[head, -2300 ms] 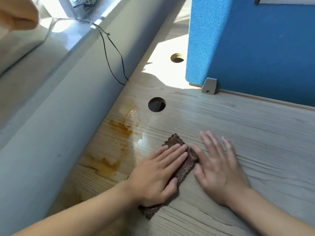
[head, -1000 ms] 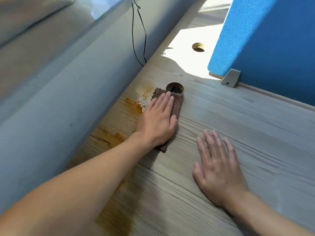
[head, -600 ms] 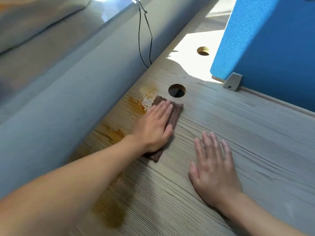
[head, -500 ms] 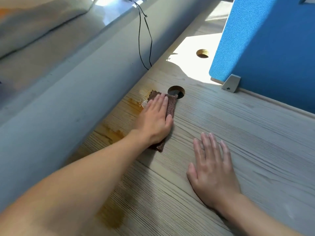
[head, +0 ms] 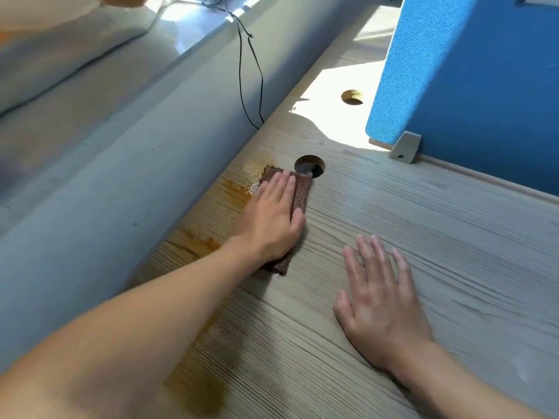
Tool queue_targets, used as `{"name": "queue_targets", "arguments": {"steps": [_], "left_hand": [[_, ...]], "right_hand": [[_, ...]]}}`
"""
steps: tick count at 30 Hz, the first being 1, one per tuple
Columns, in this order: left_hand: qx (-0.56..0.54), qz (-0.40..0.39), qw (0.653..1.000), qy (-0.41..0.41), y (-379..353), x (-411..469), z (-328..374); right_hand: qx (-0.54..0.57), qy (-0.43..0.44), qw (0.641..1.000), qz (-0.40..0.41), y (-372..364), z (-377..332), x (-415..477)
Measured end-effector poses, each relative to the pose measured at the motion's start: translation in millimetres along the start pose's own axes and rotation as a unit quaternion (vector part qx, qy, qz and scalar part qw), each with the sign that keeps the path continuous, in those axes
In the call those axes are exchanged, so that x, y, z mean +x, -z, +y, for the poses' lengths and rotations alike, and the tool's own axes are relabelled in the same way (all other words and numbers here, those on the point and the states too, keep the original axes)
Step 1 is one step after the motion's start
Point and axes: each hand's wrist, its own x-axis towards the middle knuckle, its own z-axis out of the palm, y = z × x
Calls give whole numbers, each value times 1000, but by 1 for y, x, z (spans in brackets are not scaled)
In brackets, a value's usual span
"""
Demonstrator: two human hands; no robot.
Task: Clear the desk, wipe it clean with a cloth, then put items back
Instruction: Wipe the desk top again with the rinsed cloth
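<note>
My left hand point(head: 272, 216) lies flat with straight fingers on a folded brown cloth point(head: 302, 192), pressing it onto the light wood-grain desk point(head: 423, 237). The cloth's far end reaches the edge of a round cable hole point(head: 309, 165). Orange-brown spill stains point(head: 239, 189) run along the desk's left edge, wet and shiny beside my fingertips. A darker stain patch point(head: 205, 394) lies under my left forearm. My right hand point(head: 378, 297) rests flat on the bare desk, fingers spread, holding nothing.
A blue fabric partition point(head: 469, 71) stands at the back right on a grey bracket point(head: 405, 146). A second cable hole point(head: 351, 96) sits in the sunlit patch. A black cable point(head: 242, 71) drops behind the desk along the grey wall ledge point(head: 121, 161) on the left.
My left hand has wiped the cloth from near the right hand up to the cable hole, back a little, then up again. The right hand has stayed flat on the desk.
</note>
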Motion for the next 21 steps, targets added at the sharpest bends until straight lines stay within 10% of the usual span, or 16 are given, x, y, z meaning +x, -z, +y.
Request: {"name": "queue_targets", "arguments": {"steps": [9,16,21], "left_hand": [[-44,10,968,-246,-9,-145,21],[-51,17,998,19,-4,-49,-5],[-23,27,991,-131,-10,-144,11]], "right_hand": [[42,-10,998,36,9,-21,-15],[33,7,999,-1,0,-65,-49],[30,12,999,-8,0,-64,-48]]}}
